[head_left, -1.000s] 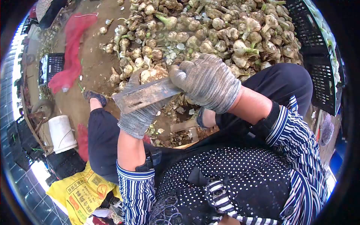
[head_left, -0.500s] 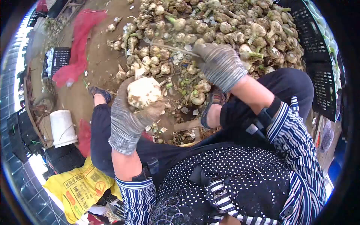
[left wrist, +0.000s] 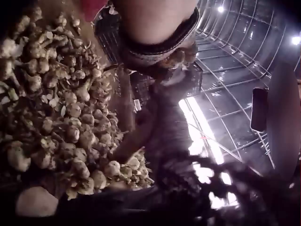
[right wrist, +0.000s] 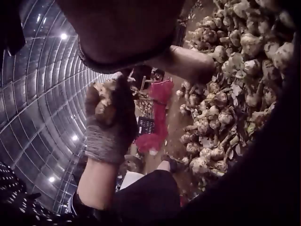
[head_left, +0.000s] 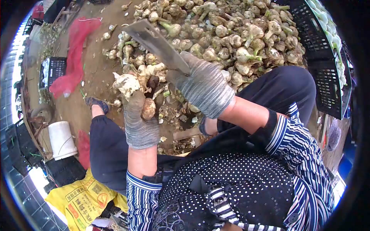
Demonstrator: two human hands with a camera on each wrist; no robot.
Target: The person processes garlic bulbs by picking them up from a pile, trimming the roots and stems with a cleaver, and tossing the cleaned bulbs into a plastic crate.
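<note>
My gloved left hand (head_left: 140, 123), over the floor in front of me, holds a bulb with its fingers curled. A brown, round bulb (head_left: 148, 109) shows against the palm in the head view, and a pale, pared bulb (head_left: 127, 84) lies at the fingertips. In the right wrist view the same left hand (right wrist: 109, 125) grips its load upright. To its right, my gloved right hand (head_left: 204, 86) grips a knife with a broad, flat blade (head_left: 158, 42), raised and pointing up and left. The knife's handle is hidden in the fist.
A heap of soil-stained bulbs (head_left: 235, 38) covers the floor ahead. Black crates (head_left: 325, 81) stand on the right, the upper one with pale green contents. At left lie a red net bag (head_left: 75, 57), a white bucket (head_left: 61, 140) and a yellow sack (head_left: 83, 200).
The blade has lifted from across the left hand and swung up and left. The left hand has turned, and its pale bulb, seen whole half a second ago, now sits farther left at the fingertips.
</note>
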